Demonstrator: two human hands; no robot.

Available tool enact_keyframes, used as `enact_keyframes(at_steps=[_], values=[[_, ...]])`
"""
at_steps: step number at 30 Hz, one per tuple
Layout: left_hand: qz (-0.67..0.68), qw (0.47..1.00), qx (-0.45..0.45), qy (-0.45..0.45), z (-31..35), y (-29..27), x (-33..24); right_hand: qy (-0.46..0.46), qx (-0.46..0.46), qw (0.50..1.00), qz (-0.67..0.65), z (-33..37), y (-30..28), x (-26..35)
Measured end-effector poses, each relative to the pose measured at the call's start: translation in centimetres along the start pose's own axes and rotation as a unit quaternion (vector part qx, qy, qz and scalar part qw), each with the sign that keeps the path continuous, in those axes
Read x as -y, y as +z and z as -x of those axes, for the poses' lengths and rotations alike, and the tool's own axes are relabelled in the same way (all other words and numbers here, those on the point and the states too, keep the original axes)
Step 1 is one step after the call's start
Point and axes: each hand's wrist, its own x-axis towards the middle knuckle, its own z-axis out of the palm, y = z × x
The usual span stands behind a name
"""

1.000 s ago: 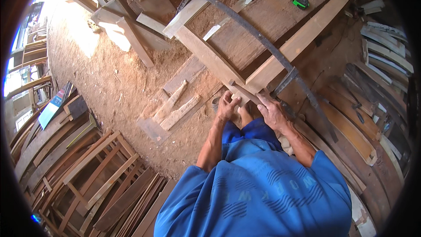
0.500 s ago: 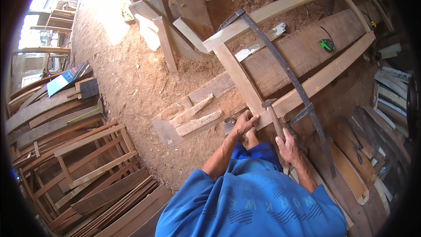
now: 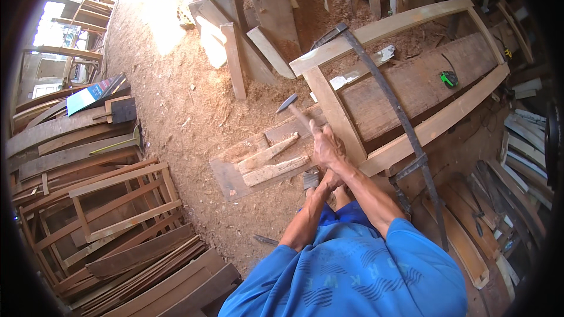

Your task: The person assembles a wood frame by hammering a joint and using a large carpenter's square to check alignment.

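My right hand (image 3: 329, 148) grips a hammer (image 3: 302, 116) by its wooden handle, the dark head up and to the left, beside the frame's near-left end piece. My left hand (image 3: 333, 181) lies just below, partly covered by the right forearm; its fingers are hidden. A light wooden frame (image 3: 336, 111) with long curved rails rests on a thick brown plank (image 3: 405, 97). Across its rails runs a long dark metal bar clamp (image 3: 382, 81).
A green and black tape measure (image 3: 449, 79) lies on the plank. Offcuts (image 3: 276, 167) sit on its left end. Boards (image 3: 235, 61) lean beyond, over sawdust-covered ground (image 3: 176, 117). Stacked wooden frames (image 3: 126, 199) stand left; more timber (image 3: 467, 240) lies right.
My right hand has swung the hammer leftward across my left arm, from the frame's near corner to outside its end piece. My left hand has come off the corner toward me.
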Motion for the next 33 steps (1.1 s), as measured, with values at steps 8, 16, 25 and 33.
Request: enact_keyframes(at_steps=[8,16,25,33], values=[[0.027,0.999,0.026,0.020,-0.6,-1.6,-0.2,0.031,-0.010,0.999,0.006,-1.3,1.9,-0.7],[0.257,0.876,0.386,0.135,1.6,-7.3,-4.2,-0.033,-0.049,0.946,-0.320,5.4,-2.1,-2.6],[0.149,0.889,0.429,0.058,-1.4,-6.7,-1.6,0.099,-0.109,0.958,-0.247,21.7,-1.8,-9.7],[0.159,0.895,0.412,0.056,-1.4,-6.7,-0.7,0.094,-0.079,0.956,-0.266,21.4,-0.1,-11.6]])
